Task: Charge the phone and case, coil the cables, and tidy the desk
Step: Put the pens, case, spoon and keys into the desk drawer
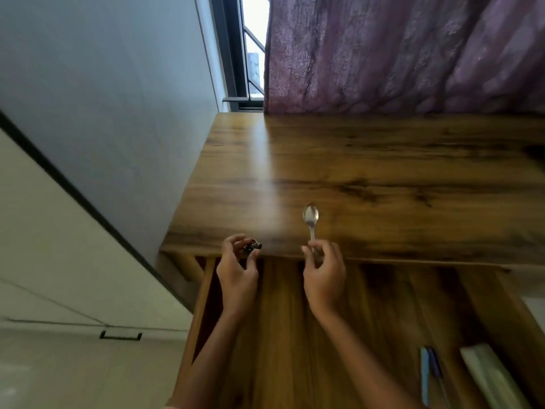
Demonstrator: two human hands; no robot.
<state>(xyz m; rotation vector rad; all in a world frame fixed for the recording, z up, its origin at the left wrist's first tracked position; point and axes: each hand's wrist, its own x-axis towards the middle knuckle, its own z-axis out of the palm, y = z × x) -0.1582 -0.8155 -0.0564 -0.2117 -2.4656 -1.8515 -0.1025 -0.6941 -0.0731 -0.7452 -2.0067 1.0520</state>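
Spoon (310, 215) sticks out over counter (383, 172) front edge, bowl pointing away; R grip (324, 274) pinches its handle. L grip (237, 271) curls round small dark item (252, 247), too blurred to ID, at counter edge. Both above open drawer (280, 320) w/ pens (429, 376) & pale flat pack (489, 376) near right.

Head cam, looks fwd/down over desk (383, 172), close.

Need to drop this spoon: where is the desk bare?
The desk is bare from the curtain to its front edge, both sides of the spoon. The drawer is crowded only at its right, by the pens and a white packet.
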